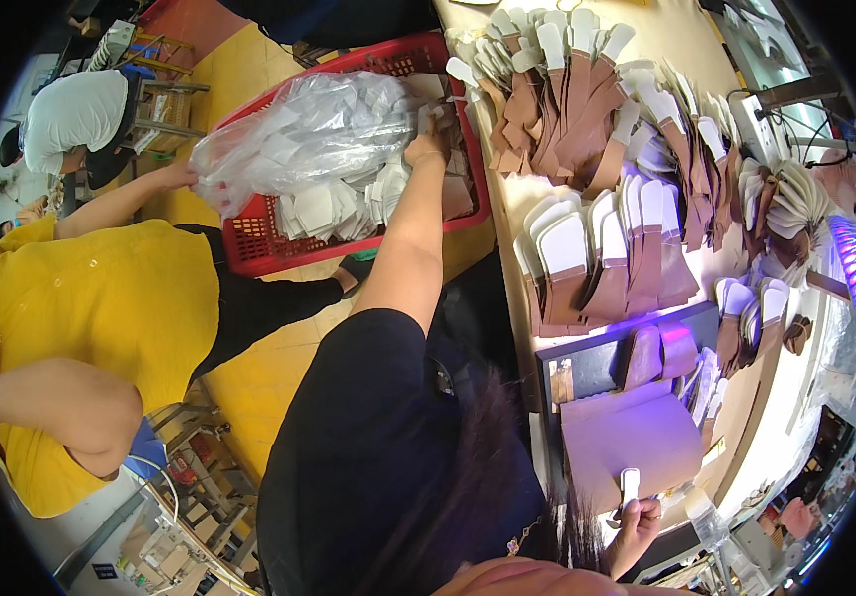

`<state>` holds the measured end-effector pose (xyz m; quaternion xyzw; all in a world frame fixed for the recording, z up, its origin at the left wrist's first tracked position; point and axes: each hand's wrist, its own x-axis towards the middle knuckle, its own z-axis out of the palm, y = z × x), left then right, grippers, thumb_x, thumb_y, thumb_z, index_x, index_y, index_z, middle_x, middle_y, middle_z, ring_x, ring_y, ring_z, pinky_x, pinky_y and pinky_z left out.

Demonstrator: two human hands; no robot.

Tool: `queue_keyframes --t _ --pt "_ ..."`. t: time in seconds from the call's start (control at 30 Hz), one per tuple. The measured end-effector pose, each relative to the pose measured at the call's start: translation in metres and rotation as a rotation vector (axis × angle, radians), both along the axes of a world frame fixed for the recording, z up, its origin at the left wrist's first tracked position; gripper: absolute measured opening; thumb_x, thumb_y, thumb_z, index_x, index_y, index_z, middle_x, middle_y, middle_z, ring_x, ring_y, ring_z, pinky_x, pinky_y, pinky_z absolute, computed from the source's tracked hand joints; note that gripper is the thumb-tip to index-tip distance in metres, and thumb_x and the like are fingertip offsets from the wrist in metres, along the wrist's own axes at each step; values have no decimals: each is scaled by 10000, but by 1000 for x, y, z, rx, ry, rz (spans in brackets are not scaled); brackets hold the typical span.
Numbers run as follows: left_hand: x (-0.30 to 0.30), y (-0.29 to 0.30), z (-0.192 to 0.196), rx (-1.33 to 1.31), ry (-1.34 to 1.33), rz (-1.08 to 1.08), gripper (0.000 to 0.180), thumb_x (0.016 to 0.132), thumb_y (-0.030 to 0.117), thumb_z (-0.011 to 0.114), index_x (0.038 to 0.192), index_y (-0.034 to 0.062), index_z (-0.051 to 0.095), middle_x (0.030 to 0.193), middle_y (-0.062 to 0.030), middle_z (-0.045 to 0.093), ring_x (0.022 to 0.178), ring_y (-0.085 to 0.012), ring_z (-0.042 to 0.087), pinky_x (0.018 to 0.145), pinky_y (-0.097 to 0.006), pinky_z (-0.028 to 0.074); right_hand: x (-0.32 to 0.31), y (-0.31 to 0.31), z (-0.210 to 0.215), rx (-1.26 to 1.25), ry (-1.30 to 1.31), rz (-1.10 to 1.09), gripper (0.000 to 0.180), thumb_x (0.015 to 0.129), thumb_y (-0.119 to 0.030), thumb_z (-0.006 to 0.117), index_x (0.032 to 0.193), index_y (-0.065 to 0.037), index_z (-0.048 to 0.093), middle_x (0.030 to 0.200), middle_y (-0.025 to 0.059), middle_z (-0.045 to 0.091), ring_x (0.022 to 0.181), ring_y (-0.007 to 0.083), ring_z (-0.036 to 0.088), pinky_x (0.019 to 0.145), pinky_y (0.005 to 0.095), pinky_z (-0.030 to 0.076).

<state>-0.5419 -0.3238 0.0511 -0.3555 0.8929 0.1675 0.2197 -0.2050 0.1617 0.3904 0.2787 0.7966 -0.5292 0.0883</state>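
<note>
My left arm stretches out to a red plastic basket (358,248). My left hand (428,146) is in its far right part, fingers closed at a small pale piece too indistinct to name. White pieces (324,212) fill much of the basket, partly under a clear plastic bag (319,124). My right hand (637,526) pinches a white rounded-tip strip (630,485) upright by its lower end, beside a brown sheet (632,442) on the worktable. Rows of brown leather-like strips with white rounded tips (562,258) lie farther along the table.
A person in a yellow shirt (100,308) stands at the left, one hand (175,177) at the plastic bag. Farther back another person in a white shirt (75,114) bends over. A black-edged board (587,358) lies on the table. At the right glows a purple-lit lamp (850,260).
</note>
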Motion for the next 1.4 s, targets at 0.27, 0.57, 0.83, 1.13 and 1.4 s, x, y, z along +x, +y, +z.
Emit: queue_keyframes --t 0.27,0.57,0.83,1.13,1.4 --pt "-9 0 -9 -24 113 62 655 875 261 475 1444 319 155 1079 -149 644 962 -311 641 799 -421 507 2 9 -4 -38 -20 10 278 880 -251 639 786 -71 450 642 -6 449 559 69 423 527 198 332" --pt "-8 -6 6 75 182 115 644 843 199 483 1422 106 217 1061 -175 644 962 -319 638 791 -409 508 2 11 -4 -9 -24 33 281 876 -255 642 781 -71 452 636 -2 462 547 70 431 507 197 343" --pt "81 34 238 687 -217 -697 306 858 275 508 908 11 653 620 -63 672 470 -108 533 441 -268 417 -7 -4 4 92 2 49 242 867 -217 624 757 -69 467 624 -6 474 544 64 429 490 202 345" --pt "96 226 333 1158 -264 -1860 603 812 468 635 1187 17 495 1003 -121 570 833 -234 594 702 -333 487 -14 -5 8 68 -21 65 228 830 -170 660 710 -24 533 606 -10 540 569 45 474 524 195 376" --pt "139 301 307 1304 -751 -1202 469 950 456 427 1071 13 521 858 -102 622 706 -150 609 577 -237 509 -16 -9 11 29 68 38 242 820 -155 675 690 -3 537 593 -12 525 562 50 450 524 209 371"
